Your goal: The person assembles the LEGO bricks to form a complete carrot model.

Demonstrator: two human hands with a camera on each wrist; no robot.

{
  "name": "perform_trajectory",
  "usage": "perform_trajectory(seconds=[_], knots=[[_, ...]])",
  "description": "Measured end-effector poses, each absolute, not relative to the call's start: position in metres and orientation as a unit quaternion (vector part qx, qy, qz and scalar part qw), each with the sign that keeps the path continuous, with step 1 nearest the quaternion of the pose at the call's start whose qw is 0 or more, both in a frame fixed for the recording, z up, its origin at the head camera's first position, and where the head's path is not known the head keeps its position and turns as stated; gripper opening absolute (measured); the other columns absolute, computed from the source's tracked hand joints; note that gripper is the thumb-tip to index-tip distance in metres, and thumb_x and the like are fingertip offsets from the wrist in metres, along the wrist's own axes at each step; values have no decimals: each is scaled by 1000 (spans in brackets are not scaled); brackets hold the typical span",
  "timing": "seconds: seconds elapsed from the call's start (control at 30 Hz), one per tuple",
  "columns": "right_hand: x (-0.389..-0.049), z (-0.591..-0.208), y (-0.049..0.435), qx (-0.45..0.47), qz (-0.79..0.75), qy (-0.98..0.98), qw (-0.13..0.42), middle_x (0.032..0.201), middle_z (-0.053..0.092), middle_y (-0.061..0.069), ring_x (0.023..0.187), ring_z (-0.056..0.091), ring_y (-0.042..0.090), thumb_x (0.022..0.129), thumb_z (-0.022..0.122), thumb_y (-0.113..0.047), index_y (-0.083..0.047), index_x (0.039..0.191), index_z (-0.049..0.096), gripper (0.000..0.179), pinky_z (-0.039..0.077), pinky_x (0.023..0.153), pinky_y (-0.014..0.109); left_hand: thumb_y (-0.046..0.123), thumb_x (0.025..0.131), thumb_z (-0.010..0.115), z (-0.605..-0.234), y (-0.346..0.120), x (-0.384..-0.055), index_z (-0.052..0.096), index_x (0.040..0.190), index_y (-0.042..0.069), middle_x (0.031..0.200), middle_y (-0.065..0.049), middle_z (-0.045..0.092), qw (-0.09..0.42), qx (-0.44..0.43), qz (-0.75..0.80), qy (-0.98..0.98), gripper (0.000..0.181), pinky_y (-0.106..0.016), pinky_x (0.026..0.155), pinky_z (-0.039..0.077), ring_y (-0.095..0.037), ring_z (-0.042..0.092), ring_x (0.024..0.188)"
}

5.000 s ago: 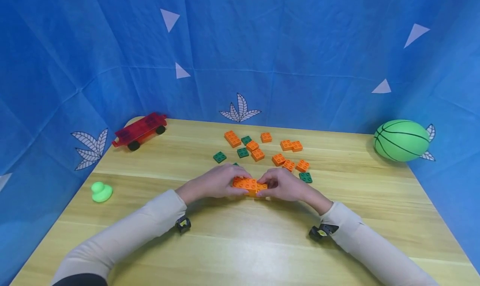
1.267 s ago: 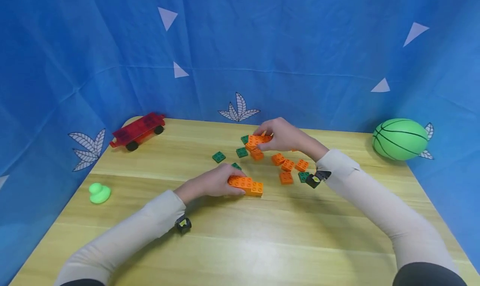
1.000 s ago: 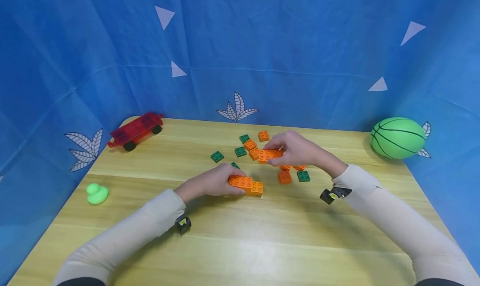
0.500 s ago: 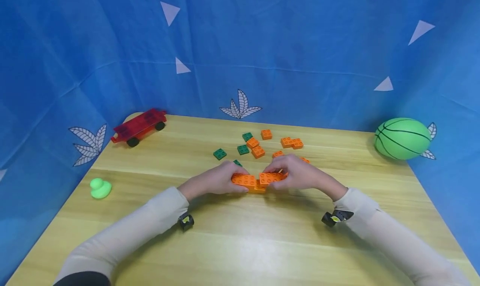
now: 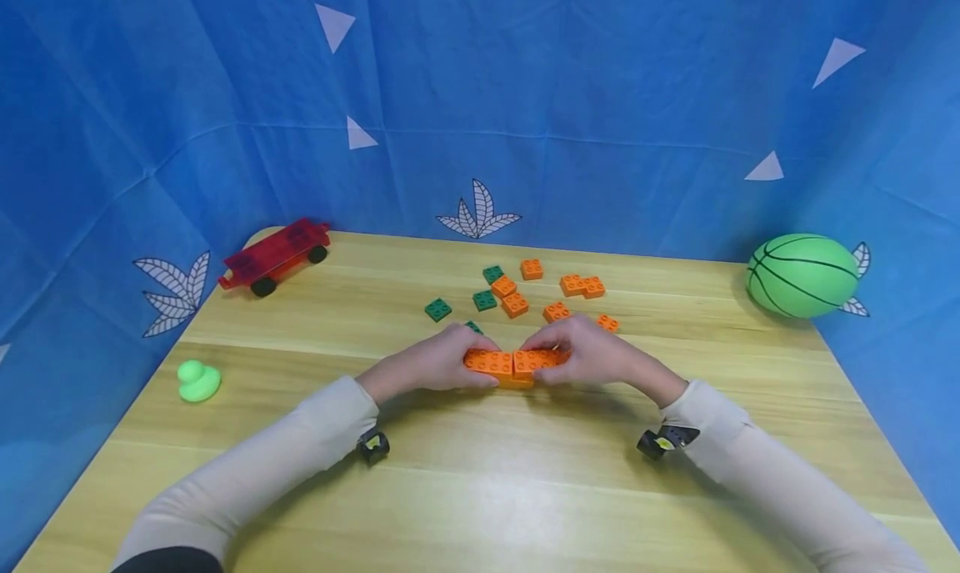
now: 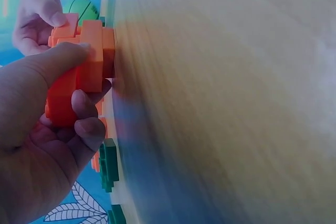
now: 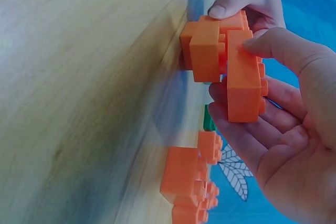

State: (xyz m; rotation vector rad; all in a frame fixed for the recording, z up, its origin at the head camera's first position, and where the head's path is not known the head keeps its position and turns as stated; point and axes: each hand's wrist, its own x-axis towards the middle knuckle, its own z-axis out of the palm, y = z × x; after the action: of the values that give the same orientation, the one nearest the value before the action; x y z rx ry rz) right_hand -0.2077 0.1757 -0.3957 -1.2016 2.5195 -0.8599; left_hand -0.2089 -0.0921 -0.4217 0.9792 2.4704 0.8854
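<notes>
My left hand (image 5: 453, 359) grips a joined stack of orange toy building bricks (image 5: 489, 362) just above or on the table; I cannot tell which. In my right hand (image 5: 596, 352), a long orange brick (image 5: 534, 363) is pinched between thumb and fingers, studs up. It lies over the stack's lower right end, beside the upper brick. From the right wrist, a narrow gap with studs shows between this long brick (image 7: 243, 80) and the stack (image 7: 205, 59). The fingers hide the outer ends of both pieces.
Loose orange bricks (image 5: 515, 304) and green bricks (image 5: 438, 309) lie beyond the hands on the wooden table (image 5: 480, 498). A red wheeled toy (image 5: 277, 254) stands back left, a green duck (image 5: 198, 381) at left. A green ball (image 5: 802, 276) sits back right, before a blue curtain (image 5: 630, 72).
The long orange brick has gone from the back of the table, carried by my right hand toward me onto the stack's right end. My left hand has kept its hold.
</notes>
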Motion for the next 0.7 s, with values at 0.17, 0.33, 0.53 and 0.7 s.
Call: perform_trajectory(seconds=[0.17, 0.33, 0.53, 0.7], knots=[[-207, -397, 176, -403, -291, 860, 116, 106, 78, -4, 82, 62, 5, 88, 78, -19, -14, 117, 77, 29, 55, 75, 24, 28, 91, 80, -422, -92, -209, 77, 119, 14, 99, 7, 75, 165, 350, 311, 868, 32, -22, 69, 45, -10, 55, 78], [-208, -399, 177, -411, -296, 855, 108, 106, 78, -2, 83, 62, 4, 88, 78, -18, -12, 117, 77, 30, 55, 75, 24, 27, 91, 80, -421, -92, -208, 76, 120, 14, 103, 6, 75, 167, 347, 311, 869, 32, -23, 71, 45, -11, 55, 81], [-209, -400, 176, -417, -294, 853, 109, 107, 78, -1, 83, 63, 5, 89, 77, -18, -12, 118, 76, 30, 56, 74, 24, 27, 91, 80, -420, -92, -207, 77, 118, 14, 100, 7, 74, 169, 347, 311, 869, 30, -24, 71, 45, -12, 55, 81], [-209, -399, 176, -414, -291, 855, 110, 108, 78, -1, 85, 64, 5, 88, 78, -18, -12, 119, 76, 31, 57, 76, 25, 28, 91, 80, -421, -91, -208, 77, 118, 15, 98, 8, 74, 166, 345, 309, 870, 30, -24, 72, 45, -12, 55, 81]])
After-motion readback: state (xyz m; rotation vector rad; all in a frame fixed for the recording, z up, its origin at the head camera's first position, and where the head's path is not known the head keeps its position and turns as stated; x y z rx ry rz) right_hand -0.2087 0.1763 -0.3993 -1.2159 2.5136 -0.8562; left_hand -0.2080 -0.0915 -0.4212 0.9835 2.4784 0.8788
